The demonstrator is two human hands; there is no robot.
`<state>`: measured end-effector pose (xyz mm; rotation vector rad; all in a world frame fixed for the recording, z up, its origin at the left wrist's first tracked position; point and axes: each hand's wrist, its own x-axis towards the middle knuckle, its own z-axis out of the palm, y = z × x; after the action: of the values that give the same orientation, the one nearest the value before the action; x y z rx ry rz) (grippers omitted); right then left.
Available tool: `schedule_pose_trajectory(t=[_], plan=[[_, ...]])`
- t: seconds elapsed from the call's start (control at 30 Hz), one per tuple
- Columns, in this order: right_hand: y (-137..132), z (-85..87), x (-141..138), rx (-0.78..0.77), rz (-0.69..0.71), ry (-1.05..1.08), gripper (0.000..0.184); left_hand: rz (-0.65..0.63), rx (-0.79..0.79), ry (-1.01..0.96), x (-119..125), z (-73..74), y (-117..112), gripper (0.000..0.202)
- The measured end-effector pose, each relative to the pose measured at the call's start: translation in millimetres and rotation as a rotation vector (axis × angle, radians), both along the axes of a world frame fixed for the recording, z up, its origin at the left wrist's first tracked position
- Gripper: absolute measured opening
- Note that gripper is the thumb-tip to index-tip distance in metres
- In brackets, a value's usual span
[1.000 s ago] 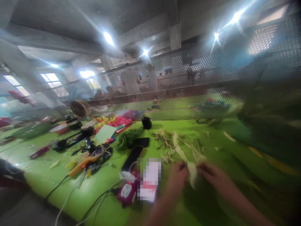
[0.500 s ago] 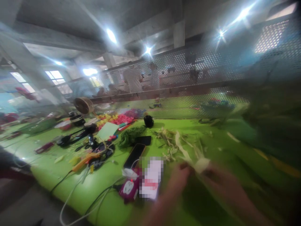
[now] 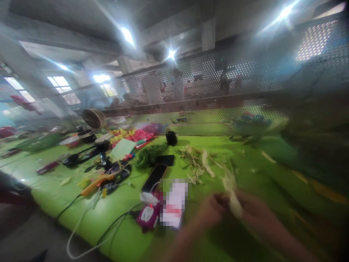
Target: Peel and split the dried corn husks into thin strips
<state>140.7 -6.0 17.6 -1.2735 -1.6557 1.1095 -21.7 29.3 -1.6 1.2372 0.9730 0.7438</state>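
So both hands are down in the lower right of the frame, close together over the green tabletop [image 3: 117, 229], and there's a pale, leafy-looking strip [image 3: 235, 203] right between them. The right hand [image 3: 249, 204] looks like it's pinching that strip, with the upper end poking up above the fingers and the lower end hanging down. The left hand [image 3: 216, 205] is curled with its fingertips bunched up just beside the strip, but it's blurry enough that I can't tell if it's gripping it too.

Just above the hands, right of centre, there's a loose pile of pale scraps [image 3: 191, 158], with one longer piece [image 3: 206, 163] lying at its right side. Left of the hands you get a phone with a pixelated screen [image 3: 174, 207], then a purple box with a white face on it [image 3: 148, 215] pretty much up against it. A dark phone with an orange edge [image 3: 155, 177] lies above those, near a green mesh bundle [image 3: 149, 153]. An orange-handled tool [image 3: 96, 185] sits left of centre, lower down. Across the middle and upper right, a perforated panel [image 3: 191, 85] runs along the back.
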Motion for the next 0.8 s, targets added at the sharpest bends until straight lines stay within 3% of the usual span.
schedule_pose_trajectory(t=[0.13, 0.3, 0.43, 0.53, 0.67, 0.8], plan=[[1.3, 6.8, 0.3, -0.074, -0.008, 0.126, 0.032, -0.067, 0.060, 0.108, -1.6, -12.3, 6.4, 0.027], [3.6, 15.6, 3.4, -0.009, 0.001, 0.050, 0.020, -0.063, 0.186, 0.275, -4.2, -14.6, 9.1, 0.022], [7.0, -0.7, 5.2, -0.022, 0.000, 0.055, 0.016, -0.116, 0.316, 0.519, -3.6, -8.5, 5.7, 0.018], [9.0, -13.3, 7.8, 0.012, -0.048, -0.017, 0.021, -0.161, 0.401, 0.554, -2.5, 1.3, -1.1, 0.019], [9.7, -11.7, 11.5, 0.106, -0.131, -0.174, 0.023, -0.168, 0.352, 0.644, -2.2, 12.5, -6.2, 0.017], [9.5, -7.3, 11.7, 0.131, -0.141, -0.246, 0.023, -0.220, 0.296, 0.652, -1.6, 10.8, -4.1, 0.013]])
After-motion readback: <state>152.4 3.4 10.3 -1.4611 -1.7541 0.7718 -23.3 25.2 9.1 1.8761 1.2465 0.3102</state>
